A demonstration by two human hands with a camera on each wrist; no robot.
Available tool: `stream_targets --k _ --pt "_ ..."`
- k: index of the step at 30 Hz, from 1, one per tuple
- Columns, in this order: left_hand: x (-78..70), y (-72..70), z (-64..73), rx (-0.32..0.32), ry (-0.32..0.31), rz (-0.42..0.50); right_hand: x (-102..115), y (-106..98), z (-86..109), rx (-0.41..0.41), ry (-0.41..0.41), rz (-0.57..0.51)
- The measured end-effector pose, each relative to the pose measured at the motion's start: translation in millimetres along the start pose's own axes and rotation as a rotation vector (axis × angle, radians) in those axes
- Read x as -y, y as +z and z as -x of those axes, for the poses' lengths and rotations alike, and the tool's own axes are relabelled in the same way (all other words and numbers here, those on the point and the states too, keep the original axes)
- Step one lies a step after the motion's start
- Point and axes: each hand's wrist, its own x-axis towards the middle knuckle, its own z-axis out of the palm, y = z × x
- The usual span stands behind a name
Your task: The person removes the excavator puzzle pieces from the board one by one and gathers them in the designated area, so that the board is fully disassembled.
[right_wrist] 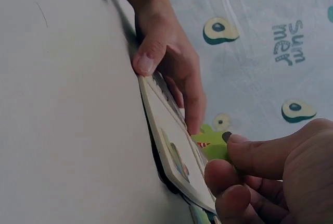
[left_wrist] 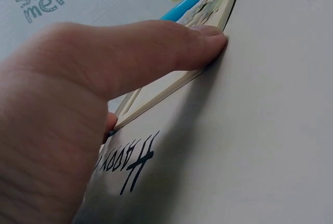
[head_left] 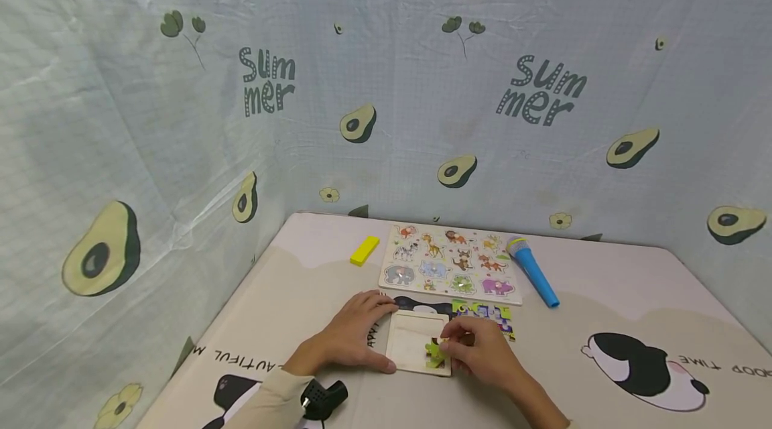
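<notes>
My left hand holds a shallow wooden puzzle tray by its left side, the thumb at the near corner and fingertips at the far one. Over the tray's right part, my right hand pinches a green puzzle piece between thumb and fingers. In the right wrist view the green piece shows red-and-white stripes and is held above the tray. Some colored pieces lie inside the tray's right end, partly hidden by the held one. Behind my right hand are several colorful puzzle pieces on the table.
An animal puzzle board lies beyond the tray. To its right is a blue toy microphone, to its left a yellow block. A printed cloth covers the table, and a patterned curtain rises behind it.
</notes>
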Motion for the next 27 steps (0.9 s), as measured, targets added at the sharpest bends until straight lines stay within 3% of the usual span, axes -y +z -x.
stream_targets --k 17,22,27 --pt "0.0 -1.3 -0.3 0.001 0.017 -0.015 -19.9 -48.1 19.4 -0.147 0.142 -0.036" --pt "-0.2 -2.2 -0.2 -0.003 0.015 -0.023 -26.5 -53.5 19.2 -0.145 0.157 -0.016" --pt "-0.3 -0.1 2.0 -0.005 0.007 -0.024 -31.9 -50.6 19.7 -0.166 0.227 0.019"
